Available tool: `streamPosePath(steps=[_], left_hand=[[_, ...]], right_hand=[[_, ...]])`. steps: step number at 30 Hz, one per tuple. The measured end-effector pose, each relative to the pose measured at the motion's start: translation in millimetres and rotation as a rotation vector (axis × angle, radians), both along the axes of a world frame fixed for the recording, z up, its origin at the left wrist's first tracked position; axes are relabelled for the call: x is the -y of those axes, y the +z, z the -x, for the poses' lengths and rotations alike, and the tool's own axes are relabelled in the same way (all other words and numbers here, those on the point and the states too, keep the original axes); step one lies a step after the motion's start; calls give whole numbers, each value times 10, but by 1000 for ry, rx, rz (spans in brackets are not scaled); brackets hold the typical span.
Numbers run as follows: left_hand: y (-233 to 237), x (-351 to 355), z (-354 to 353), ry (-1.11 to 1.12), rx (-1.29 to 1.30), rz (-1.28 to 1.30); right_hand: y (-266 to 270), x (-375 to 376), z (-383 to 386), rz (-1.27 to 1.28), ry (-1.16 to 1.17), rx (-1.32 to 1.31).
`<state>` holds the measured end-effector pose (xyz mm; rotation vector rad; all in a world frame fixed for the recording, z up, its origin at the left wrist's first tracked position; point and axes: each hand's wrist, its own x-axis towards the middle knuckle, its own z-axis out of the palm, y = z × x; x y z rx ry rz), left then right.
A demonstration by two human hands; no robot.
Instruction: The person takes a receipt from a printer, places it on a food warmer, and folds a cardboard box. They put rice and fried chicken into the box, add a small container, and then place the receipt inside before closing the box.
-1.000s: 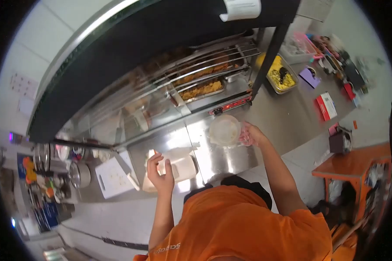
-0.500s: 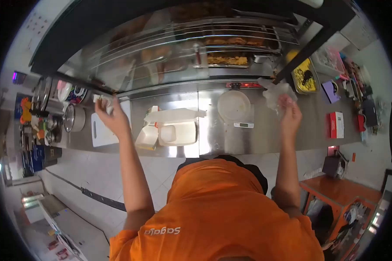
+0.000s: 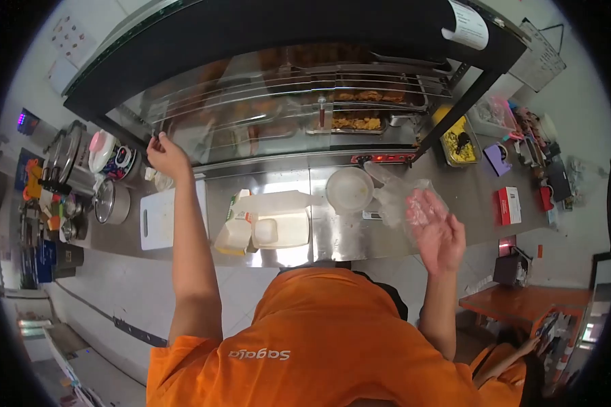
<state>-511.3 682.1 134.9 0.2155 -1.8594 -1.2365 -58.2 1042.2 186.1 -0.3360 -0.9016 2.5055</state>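
Note:
My left hand is raised at the left end of the glass-fronted food display case, its fingers curled together by the frame and glass. What they grip there is not clear. My right hand is held palm up over the counter's right side, with fingers stretched out and thin clear plastic draped over them. Between my hands, an opened takeaway box lies on the steel counter, holding a small white cup. A round translucent tub sits on a digital scale.
A white cutting board and a steel pot are at the left. To the right are a tray of yellow food and a red-and-white box. Another person's arm shows at lower right.
My left hand has risen from above the cutting board to the display case. My right hand has lowered and turned palm up, with the plastic now spread over its fingers. The view has shifted.

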Motion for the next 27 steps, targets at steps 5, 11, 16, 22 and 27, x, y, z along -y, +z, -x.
streamPosePath(steps=[5, 11, 16, 22, 27], left_hand=[[101, 73, 59, -8, 54, -105], [-139, -130, 5, -241, 32, -161], [-45, -682, -590, -622, 16, -173], [-68, -440, -1166, -883, 149, -63], [-1090, 592, -1516, -559, 634, 518]], right_hand=[[-313, 159, -221, 194, -57, -132], [-777, 199, -193, 51, -243, 328], [-80, 580, 354, -192, 96, 57], [33, 1127, 1272, -1011, 292, 196], [-150, 1774, 2324, -1634, 106, 92]])
